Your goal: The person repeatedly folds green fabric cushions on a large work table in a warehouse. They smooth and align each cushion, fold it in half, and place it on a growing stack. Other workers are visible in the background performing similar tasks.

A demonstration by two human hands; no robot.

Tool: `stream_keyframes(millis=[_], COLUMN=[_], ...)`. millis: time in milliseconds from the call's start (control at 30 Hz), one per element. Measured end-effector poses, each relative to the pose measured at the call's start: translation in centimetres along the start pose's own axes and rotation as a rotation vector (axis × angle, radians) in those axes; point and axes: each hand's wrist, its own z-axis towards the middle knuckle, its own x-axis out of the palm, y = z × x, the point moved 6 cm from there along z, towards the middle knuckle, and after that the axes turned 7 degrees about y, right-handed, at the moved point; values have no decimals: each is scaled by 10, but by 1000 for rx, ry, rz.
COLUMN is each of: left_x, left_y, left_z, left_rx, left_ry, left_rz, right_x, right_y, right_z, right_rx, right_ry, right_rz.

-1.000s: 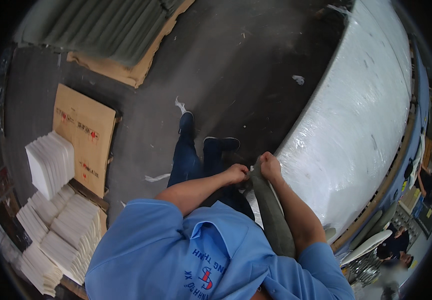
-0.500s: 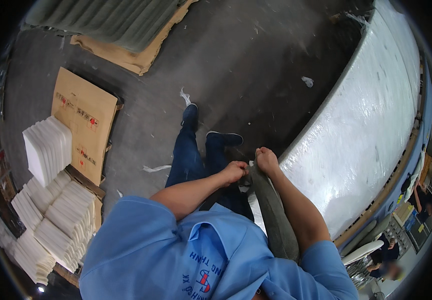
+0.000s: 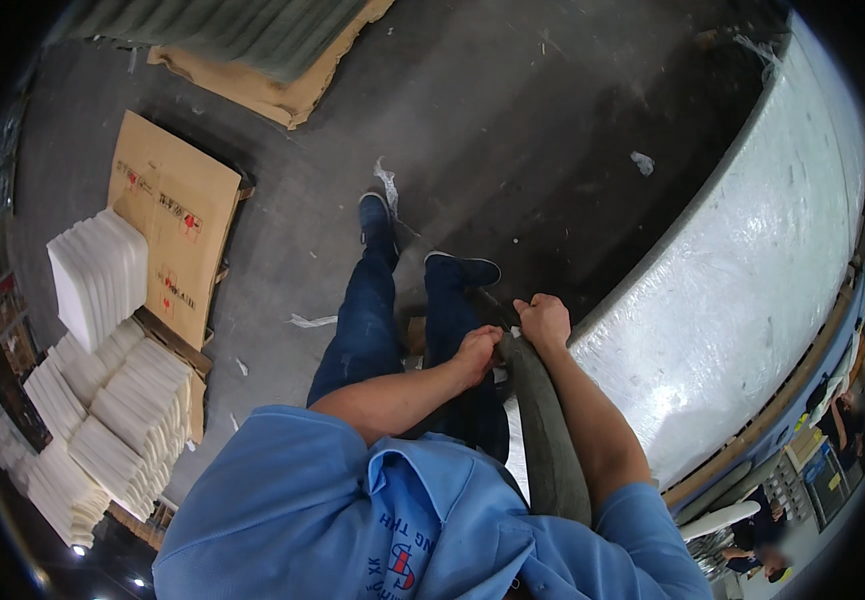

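Note:
My left hand (image 3: 476, 352) and my right hand (image 3: 544, 321) are both closed around the top end of a thick grey-green roll (image 3: 548, 440) that runs down along my right forearm to my shoulder. The two fists sit side by side, almost touching. Right of them lies a big white block wrapped in shiny plastic film (image 3: 752, 300), and the roll's end is at its near edge. Below my hands are my legs in blue jeans (image 3: 377, 320) and dark shoes (image 3: 376, 217) on the grey concrete floor.
Flat brown cardboard (image 3: 174, 220) leans on stacks of white foam sheets (image 3: 102, 380) at the left. A wooden board with green corrugated sheets (image 3: 252, 50) lies at the top. Paper scraps (image 3: 642, 160) dot the floor. Other people (image 3: 852, 400) stand by a blue frame at right.
The view has shifted slightly and my feet have stepped a little. Both hands keep the same grip on the roll.

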Motion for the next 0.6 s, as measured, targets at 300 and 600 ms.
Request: stream_keyframes(millis=[300, 600], left_x=[15, 13], left_y=[7, 9], left_z=[-9, 4], left_rx=[-153, -65], left_ry=[139, -122], left_rz=[-145, 16], right_x=[-12, 13], right_y=[-18, -30], right_z=[1, 16], right_rx=[18, 53], right_ry=[79, 92], right_rz=[106, 148])
